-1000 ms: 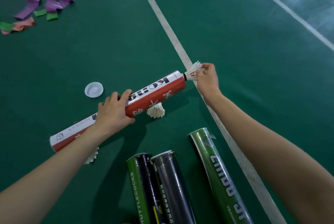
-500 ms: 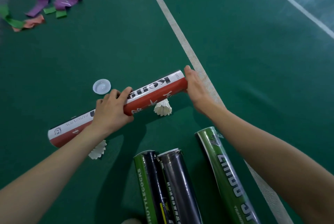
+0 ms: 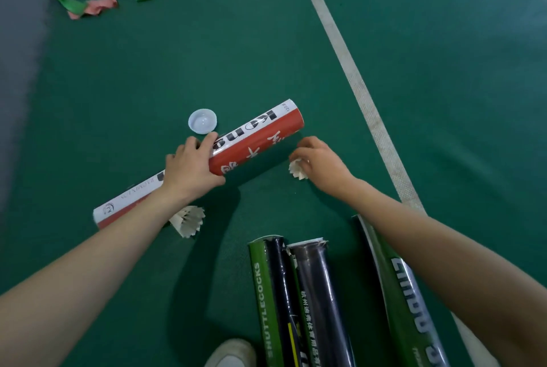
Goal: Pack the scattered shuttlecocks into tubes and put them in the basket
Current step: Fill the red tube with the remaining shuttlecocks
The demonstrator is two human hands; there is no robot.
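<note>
Shuttlecock (image 3: 297, 170), at the floor (image 3: 444, 130), is pinched by our right hand (image 3: 321, 163), the nearer one, at 6 o'clock from the far end of the tube (image 3: 257, 141), which our left hand (image 3: 192, 167) grips mid-length, axis running 8 to 2 o'clock.

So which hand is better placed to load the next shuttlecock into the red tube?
Probably the right hand: it grips a shuttlecock near the far end of the red tube, while the left hand holds that tube.
</note>
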